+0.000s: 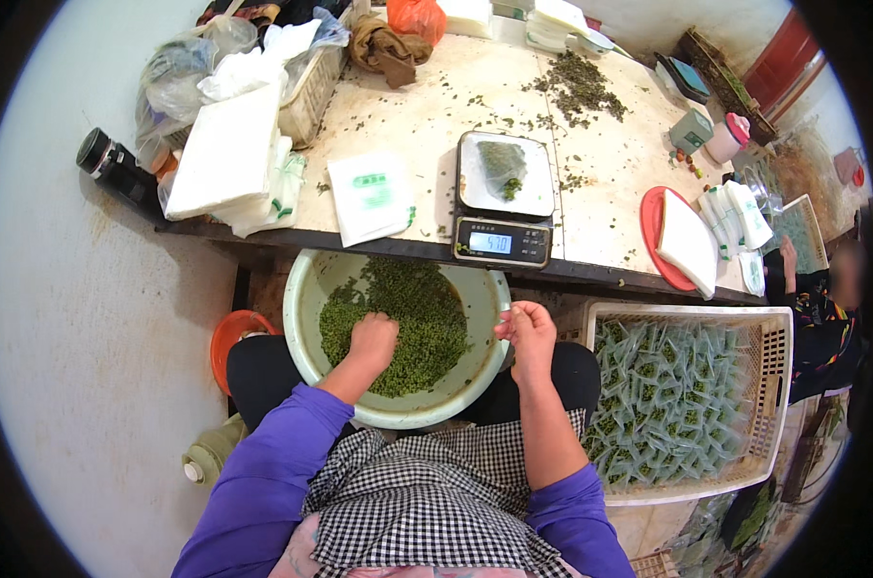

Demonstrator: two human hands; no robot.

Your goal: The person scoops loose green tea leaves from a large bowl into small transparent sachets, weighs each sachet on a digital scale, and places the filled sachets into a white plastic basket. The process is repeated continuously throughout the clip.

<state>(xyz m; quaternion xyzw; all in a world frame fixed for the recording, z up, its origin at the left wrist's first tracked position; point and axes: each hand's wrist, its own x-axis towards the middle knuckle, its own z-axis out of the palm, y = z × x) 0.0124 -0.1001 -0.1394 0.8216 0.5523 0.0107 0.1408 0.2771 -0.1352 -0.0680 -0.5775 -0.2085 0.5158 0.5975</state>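
Note:
A wide pale green plastic basin stands between my knees, partly filled with small green berries that look like green peppercorns. My left hand is down among the berries, its fingertips hidden. Over the basin's right rim my right hand is raised with thumb and fingers pinched; nothing shows between them. On the table's front edge sits a digital scale with a lit display. A clear plastic bag with some green berries lies on its pan.
A plastic crate full of filled bags stands right, near another person. The table holds a stack of printed bags, a red plate and scattered dry bits. Left are a black flask and an orange bucket.

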